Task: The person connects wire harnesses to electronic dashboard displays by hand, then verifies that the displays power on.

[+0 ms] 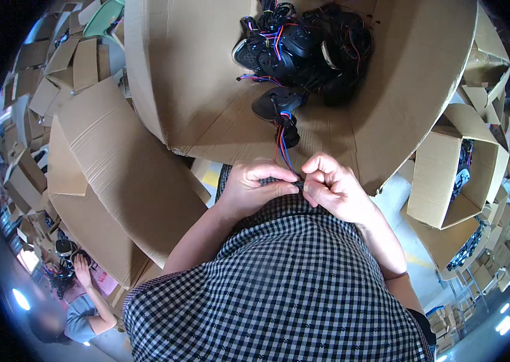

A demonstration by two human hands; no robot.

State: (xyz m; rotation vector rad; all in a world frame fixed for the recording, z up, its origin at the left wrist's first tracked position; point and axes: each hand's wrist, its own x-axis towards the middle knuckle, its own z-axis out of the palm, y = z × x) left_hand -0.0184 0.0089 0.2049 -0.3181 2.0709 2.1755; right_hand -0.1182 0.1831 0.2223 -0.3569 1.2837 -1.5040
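Wires (285, 152) pinched in left grip (260, 184), right grip (338, 188) nearly closed, hold unclear, cardboard box (191, 78) holding black devices (298, 43)

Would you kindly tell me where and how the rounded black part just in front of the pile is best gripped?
I'd probably grip the black part by its rounded left end, from the left: that looks bare, while the pile crowds it from beyond and red and blue wires trail on its near side toward the left hand and right hand.
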